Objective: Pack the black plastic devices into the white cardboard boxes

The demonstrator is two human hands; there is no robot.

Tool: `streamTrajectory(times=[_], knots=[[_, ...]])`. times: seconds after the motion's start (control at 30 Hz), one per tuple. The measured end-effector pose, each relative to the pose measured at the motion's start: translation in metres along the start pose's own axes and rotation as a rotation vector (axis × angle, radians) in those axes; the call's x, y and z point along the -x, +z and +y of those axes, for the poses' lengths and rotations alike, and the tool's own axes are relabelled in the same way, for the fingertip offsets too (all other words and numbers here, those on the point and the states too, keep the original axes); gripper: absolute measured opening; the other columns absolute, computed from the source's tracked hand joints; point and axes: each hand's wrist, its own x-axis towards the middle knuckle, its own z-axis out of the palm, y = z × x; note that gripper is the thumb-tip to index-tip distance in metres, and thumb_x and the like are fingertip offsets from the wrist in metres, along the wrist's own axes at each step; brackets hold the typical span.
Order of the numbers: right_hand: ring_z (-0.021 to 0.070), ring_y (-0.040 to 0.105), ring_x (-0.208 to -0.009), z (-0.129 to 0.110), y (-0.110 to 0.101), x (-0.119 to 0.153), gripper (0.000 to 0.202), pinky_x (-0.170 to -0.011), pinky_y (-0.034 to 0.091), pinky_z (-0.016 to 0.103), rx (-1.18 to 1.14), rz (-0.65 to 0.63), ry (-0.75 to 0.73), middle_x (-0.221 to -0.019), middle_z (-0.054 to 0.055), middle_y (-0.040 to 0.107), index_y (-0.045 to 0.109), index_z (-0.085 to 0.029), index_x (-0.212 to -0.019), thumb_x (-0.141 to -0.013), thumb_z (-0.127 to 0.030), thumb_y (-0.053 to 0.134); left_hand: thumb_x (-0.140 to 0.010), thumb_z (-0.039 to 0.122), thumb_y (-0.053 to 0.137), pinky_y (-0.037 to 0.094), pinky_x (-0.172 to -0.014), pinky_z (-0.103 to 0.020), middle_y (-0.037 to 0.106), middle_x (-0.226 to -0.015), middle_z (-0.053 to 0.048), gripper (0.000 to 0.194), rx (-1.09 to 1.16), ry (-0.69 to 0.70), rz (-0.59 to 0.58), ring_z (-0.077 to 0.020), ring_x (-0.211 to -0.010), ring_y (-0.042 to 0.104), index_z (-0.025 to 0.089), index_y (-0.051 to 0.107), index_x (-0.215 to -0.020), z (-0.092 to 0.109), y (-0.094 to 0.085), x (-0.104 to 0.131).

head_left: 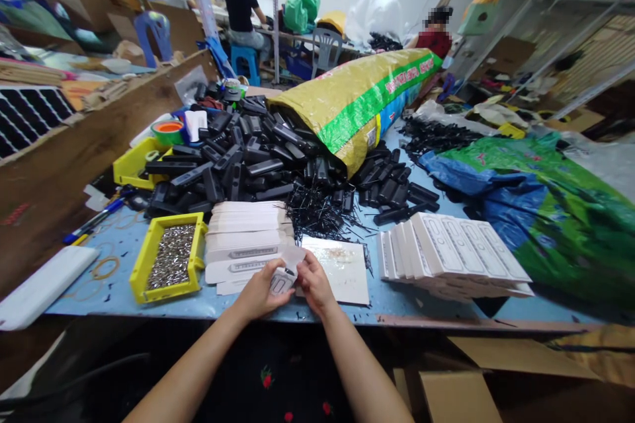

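Near the table's front edge, my left hand [261, 292] is closed around a small white printed box [282, 281]. The box's end is raised as a pale flap, with something dark just inside. My right hand [315, 283] pinches the flap side of the same box. Behind my hands lies a stack of flat white boxes [248, 231]. A white board [347, 271] is to the right of my right hand. More printed white boxes [456, 248] stand in a row farther right.
A yellow bin [143, 261] of small metal parts is at left. Black plastic pieces [238, 152] and thin black pins [317, 211] are heaped behind, under a large yellow sack [342, 96]. A green bag [585, 211] lies right. Several people sit in the background.
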Motion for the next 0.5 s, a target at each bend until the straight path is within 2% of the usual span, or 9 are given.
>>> streamTrajectory(times=[0.1,0.2,0.33,0.4,0.47,0.5], knots=[[0.0085,0.048,-0.055,-0.0027,-0.0022,-0.0007,0.052,-0.048,0.035,0.017,-0.104,-0.072,0.209,-0.074,-0.002,0.060,0.060,-0.021,-0.103,-0.060,-0.045,0.077,-0.073,0.030,0.061,0.048,-0.084,-0.034,0.060,-0.106,-0.007,0.044,-0.005,0.054,-0.022,-0.0196,-0.095,0.061,0.021,0.042,-0.111,0.0005,-0.0025,0.0018],[0.0075,0.047,-0.054,-0.0035,-0.0065,-0.0023,0.060,-0.047,0.033,0.016,-0.136,-0.120,0.269,-0.075,-0.003,0.061,0.059,-0.022,-0.107,-0.055,-0.041,0.081,-0.073,0.029,0.061,0.048,-0.084,-0.033,0.061,-0.107,-0.007,0.042,-0.002,0.116,-0.025,-0.0198,-0.096,0.061,0.020,0.043,-0.110,0.0007,-0.0041,0.0029],[0.0043,0.037,-0.044,-0.0028,-0.0081,-0.0054,0.051,-0.040,0.024,0.014,-0.128,-0.118,0.204,-0.061,-0.006,0.054,0.062,-0.021,-0.101,-0.060,-0.045,0.079,-0.071,0.030,0.061,0.049,-0.081,-0.034,0.061,-0.104,-0.007,0.043,-0.002,0.037,0.032,-0.0204,-0.092,0.062,0.021,0.041,-0.109,0.0026,-0.0025,0.0052],[0.0060,0.044,-0.048,-0.0041,-0.0055,-0.0052,0.047,-0.043,0.033,0.015,-0.012,-0.102,0.138,-0.065,-0.004,0.057,0.064,-0.020,-0.097,-0.061,-0.047,0.078,-0.072,0.030,0.060,0.049,-0.082,-0.035,0.060,-0.106,-0.007,0.044,0.002,0.036,0.002,-0.0202,-0.093,0.062,0.022,0.040,-0.110,0.0018,-0.0012,0.0062],[0.0117,0.058,-0.066,-0.0073,-0.0022,-0.0032,0.048,-0.060,0.047,0.021,0.177,-0.077,0.019,-0.083,0.001,0.065,0.065,-0.020,-0.102,-0.062,-0.045,0.078,-0.072,0.029,0.059,0.049,-0.083,-0.036,0.060,-0.107,-0.007,0.046,0.004,0.057,-0.053,-0.0203,-0.093,0.062,0.023,0.038,-0.113,0.0001,0.0007,0.0063],[0.0153,0.062,-0.080,-0.0093,-0.0009,-0.0017,0.049,-0.072,0.050,0.026,0.282,-0.076,-0.060,-0.096,0.004,0.066,0.065,-0.021,-0.106,-0.065,-0.044,0.076,-0.072,0.030,0.059,0.049,-0.083,-0.037,0.059,-0.109,-0.008,0.050,0.010,0.057,-0.066,-0.0207,-0.094,0.062,0.022,0.036,-0.116,-0.0003,0.0019,0.0059]])
